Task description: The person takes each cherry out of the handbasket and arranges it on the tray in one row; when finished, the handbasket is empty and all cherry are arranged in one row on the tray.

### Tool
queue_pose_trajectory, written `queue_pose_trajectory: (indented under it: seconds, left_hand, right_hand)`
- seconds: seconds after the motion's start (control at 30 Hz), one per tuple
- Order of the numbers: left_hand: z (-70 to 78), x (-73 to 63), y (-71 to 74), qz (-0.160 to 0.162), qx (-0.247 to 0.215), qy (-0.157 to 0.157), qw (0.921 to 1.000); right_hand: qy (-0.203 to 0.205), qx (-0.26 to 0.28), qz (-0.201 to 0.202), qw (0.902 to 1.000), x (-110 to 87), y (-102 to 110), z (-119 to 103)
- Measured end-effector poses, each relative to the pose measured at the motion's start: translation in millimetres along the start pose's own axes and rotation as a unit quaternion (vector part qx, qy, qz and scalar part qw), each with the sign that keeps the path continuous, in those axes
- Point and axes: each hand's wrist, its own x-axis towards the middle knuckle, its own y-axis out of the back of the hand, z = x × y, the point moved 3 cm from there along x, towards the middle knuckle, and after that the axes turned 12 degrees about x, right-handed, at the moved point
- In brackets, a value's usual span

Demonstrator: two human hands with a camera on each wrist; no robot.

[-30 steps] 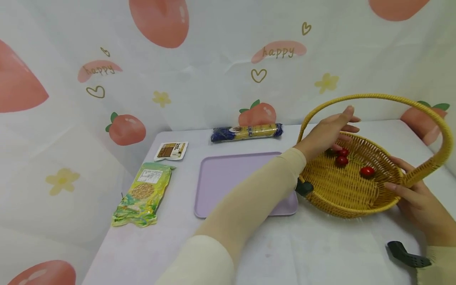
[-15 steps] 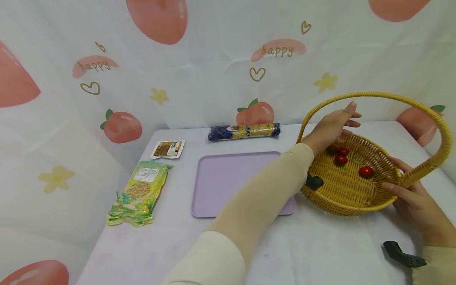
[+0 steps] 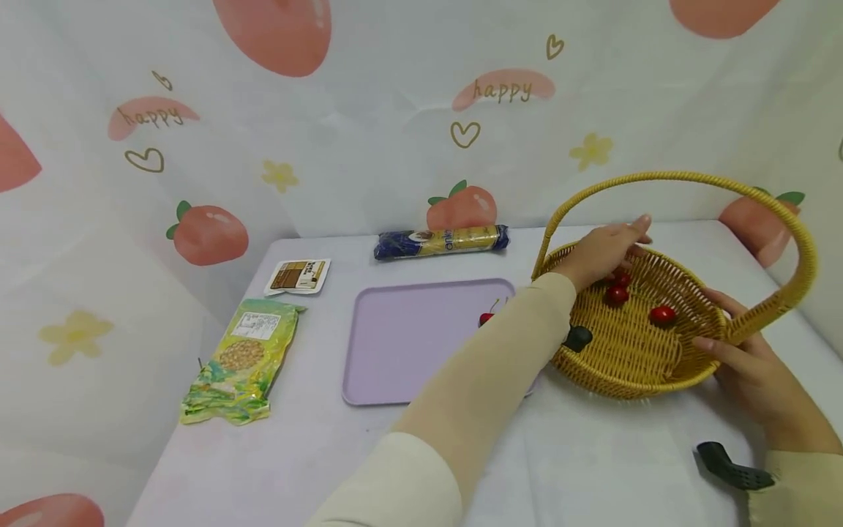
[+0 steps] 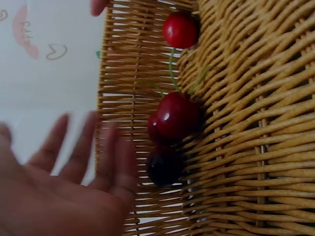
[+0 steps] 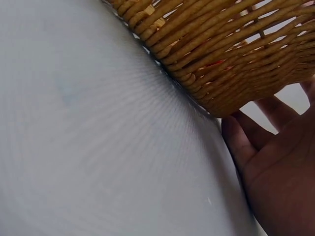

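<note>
A yellow wicker basket (image 3: 632,359) with a tall hoop handle stands at the right of the table. My right hand (image 3: 757,373) grips its right rim, thumb over the edge and fingers outside; the right wrist view shows fingertips at the basket's lower wall. Over the basket's back left part is my left hand (image 3: 602,252), fingers extended and holding nothing. Just beside those fingers lie red cherries (image 4: 177,115) with green stems and a very dark round one (image 4: 165,166). Another red cherry (image 3: 662,316) lies apart, farther right in the basket.
A lilac tray (image 3: 395,344) lies left of the basket, with a red cherry (image 3: 486,318) on it, partly behind the left sleeve. Behind it is a blue and yellow tube-shaped packet (image 3: 441,242). Farther left are a green bag (image 3: 244,359) and a small brown-and-white packet (image 3: 298,277).
The head view has turned slightly right. My left hand has come down closer to the cherries in the basket. A cherry on the tray now shows past the sleeve. My right hand keeps its grip.
</note>
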Motion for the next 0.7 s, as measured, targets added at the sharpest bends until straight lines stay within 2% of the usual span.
queue_pose_trajectory:
  seconds: [0.17, 0.3, 0.53, 0.7]
  left_hand:
    - [-8.0, 2.0, 2.2, -0.024, 0.047, 0.021, 0.9984]
    - [-13.3, 5.3, 0.7, -0.052, 0.073, 0.019, 0.9958]
    - [-24.2, 5.7, -4.5, -0.131, 0.153, 0.026, 0.9793]
    - [-26.3, 0.5, -6.6, -0.184, 0.163, 0.033, 0.9689]
  right_hand:
    - [0.006, -0.005, -0.001, 1.0000, 4.7, 0.6, -4.1]
    - [0.005, 0.002, 0.001, 1.0000, 4.8, 2.1, -3.6]
    - [0.008, 0.009, -0.004, 0.9999, 2.4, 0.0, -0.9]
    - [0.000, 0.005, -0.001, 1.0000, 0.7, 0.9, 0.0]
